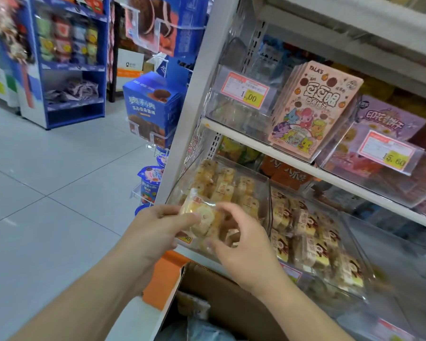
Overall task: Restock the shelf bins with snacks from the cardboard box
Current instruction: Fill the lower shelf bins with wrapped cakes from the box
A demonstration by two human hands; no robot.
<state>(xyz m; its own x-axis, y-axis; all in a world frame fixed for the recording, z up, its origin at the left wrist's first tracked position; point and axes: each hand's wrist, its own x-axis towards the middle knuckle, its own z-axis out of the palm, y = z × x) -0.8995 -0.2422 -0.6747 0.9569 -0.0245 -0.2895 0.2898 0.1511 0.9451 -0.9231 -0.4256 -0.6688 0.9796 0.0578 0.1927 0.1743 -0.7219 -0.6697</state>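
My left hand (pixel 155 230) and my right hand (pixel 244 244) both hold a clear-wrapped yellow snack pack (pixel 202 215) in front of the leftmost clear shelf bin (pixel 263 193). That bin holds several similar yellow snack packs (pixel 226 185). The left thumb lies over the pack's left side, and the right fingers curl round its right side. Below my hands stands the open cardboard box (pixel 221 291) with wrapped snacks (pixel 194 308) inside.
A second clear bin (pixel 369 274) to the right holds brown-and-yellow packs. The shelf above carries a pink cartoon box (pixel 315 109), a purple box (pixel 391 121) and price tags. Blue cookie display stands (pixel 155 107) sit on the tiled floor at left.
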